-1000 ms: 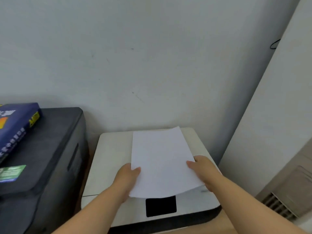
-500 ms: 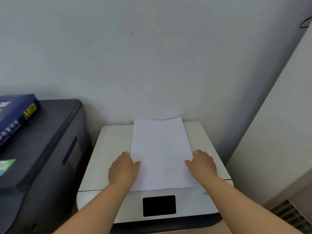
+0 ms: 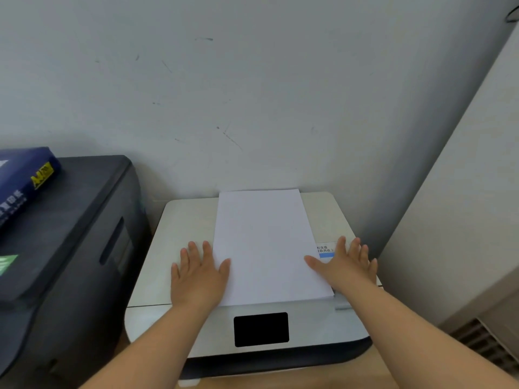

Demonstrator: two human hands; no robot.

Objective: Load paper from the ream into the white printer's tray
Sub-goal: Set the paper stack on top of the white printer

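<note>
A stack of white paper (image 3: 265,242) lies flat on the lid of the white printer (image 3: 185,220), its far edge at the wall. My left hand (image 3: 198,273) rests flat on the lid at the paper's left edge, fingers spread, thumb on the sheet. My right hand (image 3: 344,265) lies flat at the right edge, fingers spread, thumb on the paper. Neither hand grips anything. The blue ream (image 3: 22,183) lies on the dark printer at the far left. No printer tray shows.
A dark grey printer (image 3: 78,248) stands left of the white one. The white printer's black screen (image 3: 261,329) faces me at its front. A wall rises right behind both machines, and a white cabinet side (image 3: 463,220) with a vent closes off the right.
The paper came down from a tilted hold to lie flat on the white printer's lid. Both hands let go of it and spread flat at its sides.
</note>
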